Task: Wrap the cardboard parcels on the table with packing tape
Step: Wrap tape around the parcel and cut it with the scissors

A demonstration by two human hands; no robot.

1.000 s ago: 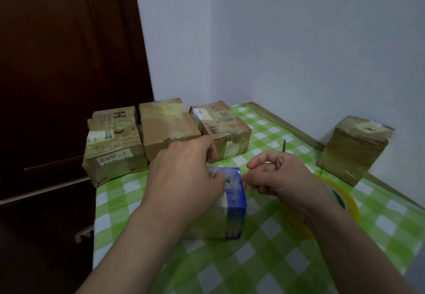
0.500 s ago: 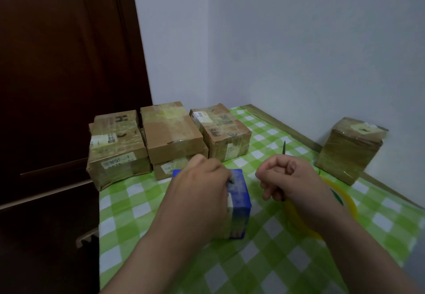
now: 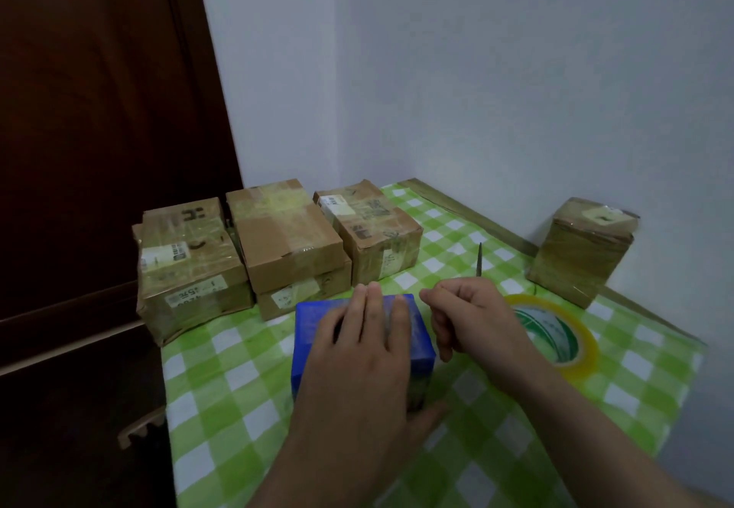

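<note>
**Front and centre: blue box [image 3: 313, 321] near done**

At table [image 3: 238, 388] centre the blue box lies flat, its top glossy as if taped; the ends are hard to judge. Spread on its top is the left hand [image 3: 365, 348], fingers straight, pressing. Just beside it the right hand [image 3: 472, 321] is curled round a thin blade [image 3: 479, 259], point up. Behind that hand the tape roll [image 3: 584, 352] lies flat. Back-row parcels [image 3: 286, 237] and the wall parcel [image 3: 580, 253] look wrapped already. Likely only this box is left.
</note>
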